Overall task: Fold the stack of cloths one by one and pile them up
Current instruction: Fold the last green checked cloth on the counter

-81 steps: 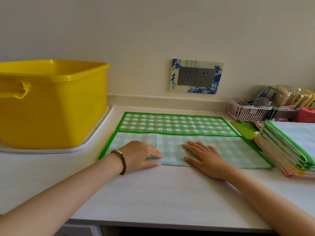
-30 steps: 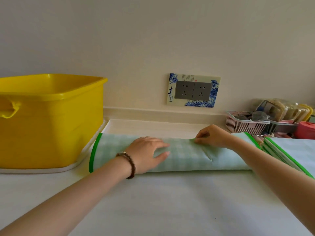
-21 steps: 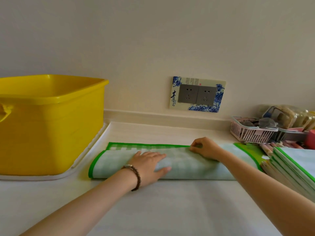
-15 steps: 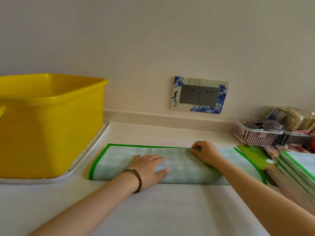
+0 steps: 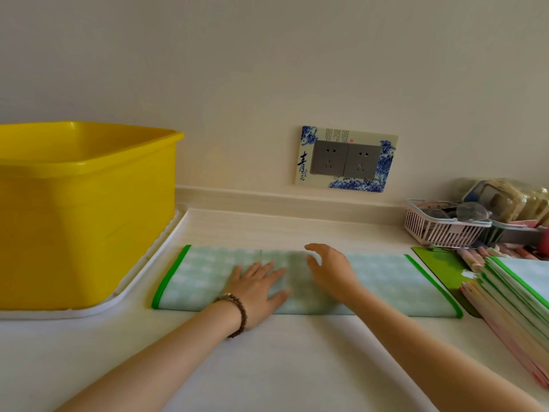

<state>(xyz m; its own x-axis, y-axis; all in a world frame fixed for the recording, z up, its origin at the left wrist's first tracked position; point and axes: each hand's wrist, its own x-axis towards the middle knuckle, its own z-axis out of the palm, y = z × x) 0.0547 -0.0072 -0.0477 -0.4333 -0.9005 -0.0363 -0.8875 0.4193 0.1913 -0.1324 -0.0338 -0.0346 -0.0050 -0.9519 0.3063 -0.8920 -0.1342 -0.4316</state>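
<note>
A pale green checked cloth [image 5: 392, 283] with bright green edging lies folded into a long strip across the white counter. My left hand [image 5: 257, 288] presses flat on its left-middle part, fingers straight. My right hand [image 5: 329, 269] is over the strip's middle, fingers relaxed and slightly lifted at the far edge, holding nothing. A stack of cloths [image 5: 517, 304] with green and pink edges sits at the right edge of the counter.
A big yellow tub [image 5: 80, 215] stands on a white tray [image 5: 124, 295] at the left. A wall socket plate [image 5: 346, 159] is behind. A pink basket [image 5: 442, 224] and other clutter sit at the back right. A green mat [image 5: 439, 263] lies beside the stack.
The near half of the cloth was folded over to the far edge, making a narrow strip. My right hand has let go of the far edge and opened; my left hand stays pressed.
</note>
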